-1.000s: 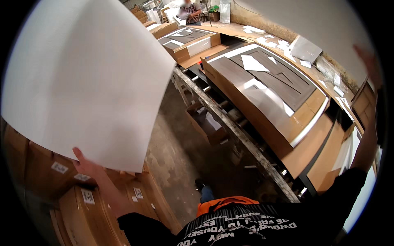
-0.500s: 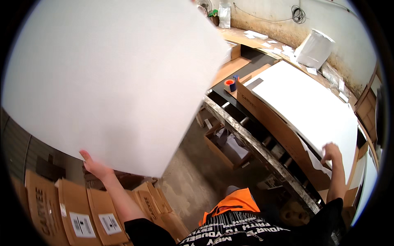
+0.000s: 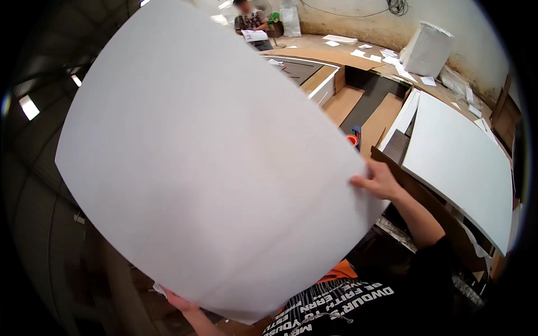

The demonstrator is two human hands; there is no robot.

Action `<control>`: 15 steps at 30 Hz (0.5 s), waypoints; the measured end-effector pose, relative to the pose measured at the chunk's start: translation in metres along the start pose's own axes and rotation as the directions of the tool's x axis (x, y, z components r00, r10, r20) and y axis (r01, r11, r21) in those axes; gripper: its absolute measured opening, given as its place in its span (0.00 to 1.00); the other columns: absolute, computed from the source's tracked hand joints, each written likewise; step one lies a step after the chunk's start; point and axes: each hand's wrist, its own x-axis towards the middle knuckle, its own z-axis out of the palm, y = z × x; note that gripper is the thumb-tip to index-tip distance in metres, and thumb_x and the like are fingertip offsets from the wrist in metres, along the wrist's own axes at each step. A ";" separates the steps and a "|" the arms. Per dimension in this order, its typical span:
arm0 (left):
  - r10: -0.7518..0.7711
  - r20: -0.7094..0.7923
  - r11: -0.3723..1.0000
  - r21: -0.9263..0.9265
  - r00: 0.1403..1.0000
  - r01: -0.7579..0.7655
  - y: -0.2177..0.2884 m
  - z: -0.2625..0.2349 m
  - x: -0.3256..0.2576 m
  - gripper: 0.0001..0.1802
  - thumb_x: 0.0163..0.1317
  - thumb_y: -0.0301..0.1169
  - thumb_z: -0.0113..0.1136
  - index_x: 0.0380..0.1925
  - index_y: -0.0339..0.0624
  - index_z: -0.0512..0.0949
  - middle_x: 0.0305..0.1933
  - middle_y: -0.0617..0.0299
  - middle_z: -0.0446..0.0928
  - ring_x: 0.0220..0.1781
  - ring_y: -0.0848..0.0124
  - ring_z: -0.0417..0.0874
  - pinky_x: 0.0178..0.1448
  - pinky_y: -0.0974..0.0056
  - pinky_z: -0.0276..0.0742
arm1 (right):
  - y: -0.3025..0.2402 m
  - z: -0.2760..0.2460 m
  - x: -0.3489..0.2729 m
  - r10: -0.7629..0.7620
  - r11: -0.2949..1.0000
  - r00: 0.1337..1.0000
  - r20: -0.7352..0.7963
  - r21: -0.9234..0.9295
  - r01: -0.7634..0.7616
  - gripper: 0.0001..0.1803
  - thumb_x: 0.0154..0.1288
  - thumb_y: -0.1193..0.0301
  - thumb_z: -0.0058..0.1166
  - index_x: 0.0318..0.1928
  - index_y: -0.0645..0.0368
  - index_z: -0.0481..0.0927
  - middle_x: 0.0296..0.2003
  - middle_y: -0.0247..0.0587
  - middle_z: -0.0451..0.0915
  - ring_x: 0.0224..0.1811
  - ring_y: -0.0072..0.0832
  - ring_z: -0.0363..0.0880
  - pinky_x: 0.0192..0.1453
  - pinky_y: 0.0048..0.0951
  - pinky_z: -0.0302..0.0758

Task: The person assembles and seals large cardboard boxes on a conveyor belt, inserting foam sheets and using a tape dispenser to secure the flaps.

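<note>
A large white board (image 3: 213, 157), flat and smooth, is held up in front of me and fills the middle of the picture. My right hand (image 3: 378, 182) grips its right edge, thumb on the near face and fingers out of sight behind. At the lower left edge my left hand (image 3: 180, 301) holds it from below, partly covered by the board. A small white scrap, hard to make out, shows beside the left fingertips. To the right, a second white panel (image 3: 459, 168) lies tilted on an open brown carton (image 3: 426, 187).
Tape with an orange core (image 3: 352, 140) sits behind the board's right edge. An open carton (image 3: 342, 106) stands on the workbench further back. Loose papers (image 3: 392, 57) and a wrapped white block (image 3: 427, 50) lie along the wall. Another person (image 3: 252, 25) is at the far back.
My right hand has left the panel on the carton and now grips the board's right edge. The board has swung right and nearer, hiding the cartons at lower left.
</note>
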 end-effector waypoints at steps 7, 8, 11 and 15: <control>-0.189 0.130 0.978 -0.060 0.973 0.198 -0.045 -0.121 0.152 0.32 0.74 0.49 0.39 0.69 0.41 0.59 0.72 0.55 0.62 0.71 0.54 0.63 0.71 0.50 0.63 | -0.001 0.089 0.095 -0.139 0.961 0.988 -0.069 -0.248 0.118 0.45 0.53 0.44 0.66 0.57 0.68 0.67 0.38 0.58 0.80 0.43 0.47 0.82 0.50 0.38 0.77; -0.216 0.134 0.976 -0.004 0.967 0.219 -0.053 -0.137 0.183 0.32 0.73 0.49 0.40 0.69 0.41 0.60 0.71 0.55 0.62 0.70 0.54 0.64 0.71 0.50 0.63 | -0.010 0.098 0.106 0.040 0.983 0.995 -0.089 -0.178 -0.056 0.47 0.48 0.42 0.69 0.54 0.70 0.68 0.38 0.57 0.80 0.44 0.46 0.82 0.50 0.37 0.77; -0.263 0.146 0.958 0.156 0.954 0.241 -0.076 -0.165 0.279 0.32 0.73 0.49 0.42 0.68 0.38 0.60 0.70 0.53 0.63 0.69 0.54 0.65 0.70 0.50 0.63 | -0.031 0.100 0.129 0.308 0.911 0.930 -0.198 -0.220 -0.349 0.46 0.44 0.44 0.73 0.51 0.68 0.70 0.38 0.55 0.80 0.44 0.44 0.81 0.50 0.36 0.77; -0.437 0.000 0.899 0.008 0.899 0.437 -0.108 -0.080 0.418 0.33 0.74 0.52 0.41 0.66 0.36 0.63 0.66 0.54 0.68 0.66 0.55 0.69 0.66 0.53 0.68 | -0.014 -0.003 0.104 0.217 0.913 0.697 -0.683 -0.110 -0.392 0.33 0.39 0.56 0.77 0.41 0.65 0.78 0.34 0.42 0.82 0.36 0.28 0.80 0.42 0.30 0.77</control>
